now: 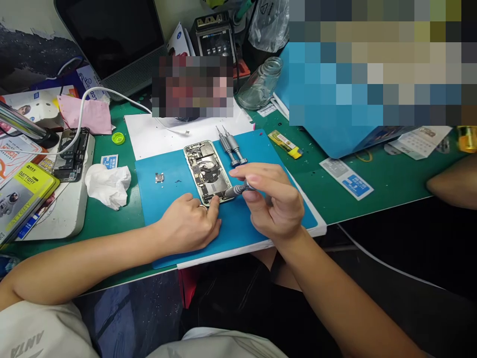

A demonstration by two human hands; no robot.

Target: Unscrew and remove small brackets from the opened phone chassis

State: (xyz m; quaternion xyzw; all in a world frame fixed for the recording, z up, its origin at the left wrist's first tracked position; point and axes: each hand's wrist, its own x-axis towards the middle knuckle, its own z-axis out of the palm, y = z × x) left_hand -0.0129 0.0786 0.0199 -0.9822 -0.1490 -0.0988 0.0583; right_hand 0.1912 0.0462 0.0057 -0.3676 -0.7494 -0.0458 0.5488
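Observation:
An opened phone frame [210, 171] with its inner parts showing lies on the blue mat [164, 209]. My left hand [192, 221] rests at its lower end, index fingertip on the bottom edge and the other fingers curled under. Between thumb and fingertips, my right hand [276, 201] grips a grey screwdriver [235, 191], whose tip end points at the phone's lower right part; the very tip is too small to make out. Two more grey screwdrivers [231, 144] lie side by side just above the phone. A small metal part [159, 177] sits on the mat to the left.
Crumpled white tissue [109, 185] and a white box [80, 199] bearing another opened phone [70, 156] are at the left. A white cable [82, 104] arches behind. Past the mat stand a glass jar [261, 82] and a yellow packet [285, 144]. Another person's arm [454, 184] shows far right.

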